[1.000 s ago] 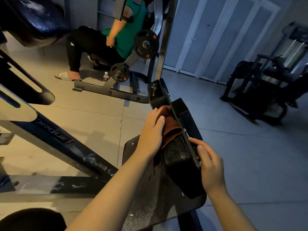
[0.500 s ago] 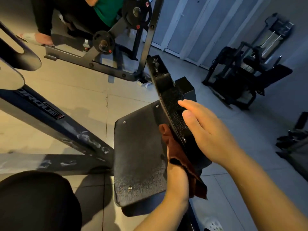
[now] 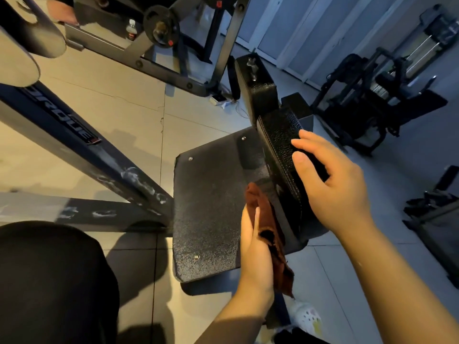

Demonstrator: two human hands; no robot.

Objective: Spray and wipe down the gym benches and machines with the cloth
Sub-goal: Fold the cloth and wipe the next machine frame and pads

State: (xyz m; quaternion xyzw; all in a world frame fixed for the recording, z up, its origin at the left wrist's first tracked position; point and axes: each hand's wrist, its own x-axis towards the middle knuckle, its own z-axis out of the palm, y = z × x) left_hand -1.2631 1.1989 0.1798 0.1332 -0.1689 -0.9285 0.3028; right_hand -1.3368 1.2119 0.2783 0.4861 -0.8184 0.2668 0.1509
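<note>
One view only, head camera, looking down.

Left hand point(image 3: 255, 247): holds rust-brown cloth point(image 3: 269, 234), fingers laid along it, pressing it against inner face of upright black pad point(image 3: 280, 145); whether fingers curl round the fabric, cannot tell. Cloth long axis running from wrist end up toward fingertips, upper end bunched just past fingertips, lower end hanging loose and ragged below heel of hand.

Right hand point(image 3: 332, 184): fingers spread and lightly bent, thumb apart, resting on outer side of same pad, opposite the cloth; looks like steadying, not gripping.

Pad: narrow, textured, stitched edge; long axis running away from both hands toward far doors, standing on edge between the two hands.

Flat speckled plate point(image 3: 211, 207): left of cloth hand, touching pad base, surface dusty-looking.

Spray bottle: none seen.

Progress, as judgement: wipe of this one pad under way, low on its length; upper stretch beyond fingertips and flat plate probably still to do. Frame beam point(image 3: 82, 150), further left of grip, showing white smears. Other machines point(image 3: 372, 95), well beyond right hand, likely still awaiting attention.
</note>
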